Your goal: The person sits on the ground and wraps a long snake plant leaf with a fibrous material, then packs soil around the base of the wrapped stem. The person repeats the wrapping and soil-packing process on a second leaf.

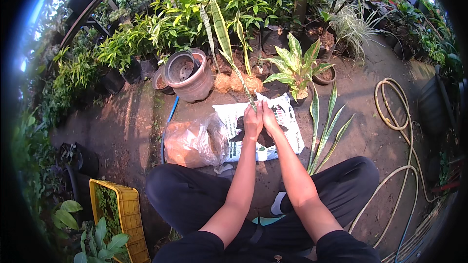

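Observation:
Over a white plastic sack [265,155] of dark potting mix, my left hand [253,123] and my right hand [270,117] are pressed together around the base of a snake plant [242,80]. Its mottled green leaf slants up and away from my fingers. The hands hide the lower end of the plant. Dark mix [237,129] shows through the torn opening of the sack below. Left of the sack lies a clear plastic bag [190,140] of brown fibrous material, its mouth crumpled. Just beyond my hands stand several fibre-wrapped balls [253,84], with snake plant leaves rising from behind or out of them.
Nested plastic pots [192,84] stand at the back left. A variegated aglaonema [294,65] is behind the sack. More snake plant leaves [323,131] lie by my right knee. A coiled hose [409,146] runs along the right, and a yellow crate [133,215] sits at the left.

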